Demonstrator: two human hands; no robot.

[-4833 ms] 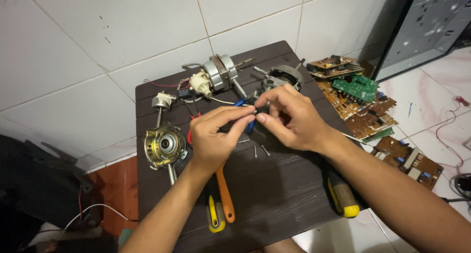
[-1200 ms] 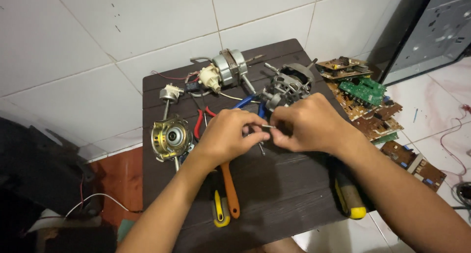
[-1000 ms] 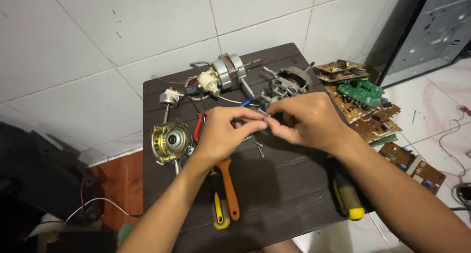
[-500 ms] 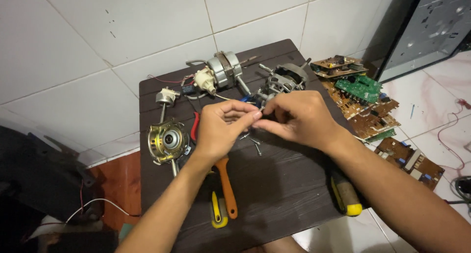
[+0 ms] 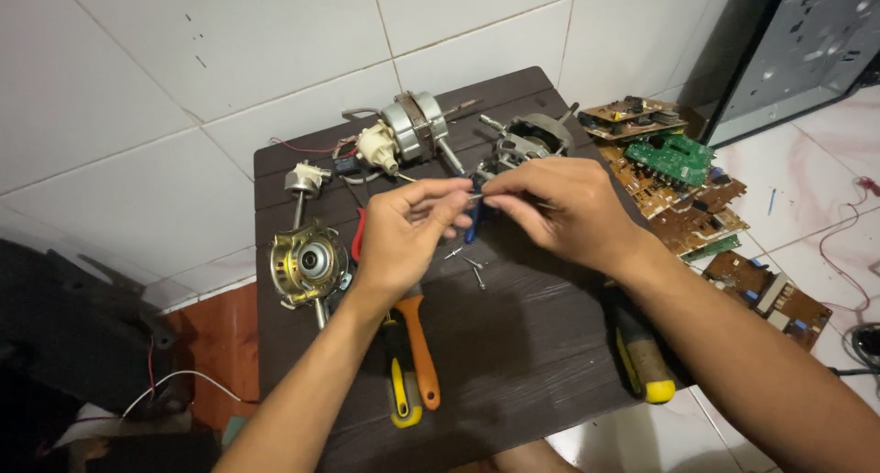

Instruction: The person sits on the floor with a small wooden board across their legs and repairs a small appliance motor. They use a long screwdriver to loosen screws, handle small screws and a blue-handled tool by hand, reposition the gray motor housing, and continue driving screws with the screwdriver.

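At left of centre, a brass-coloured motor part (image 5: 309,262) is noted on the dark table (image 5: 513,363). At centre, a small screw-like metal piece (image 5: 475,196) is pinched between the fingertips of the left hand (image 5: 403,235) and the right hand (image 5: 559,212), above the table. Loose screws (image 5: 469,264) lie below. The piece is judged liable to slip and be lost among them, the pinch being slight. Circuit boards (image 5: 683,184) are stacked at right.
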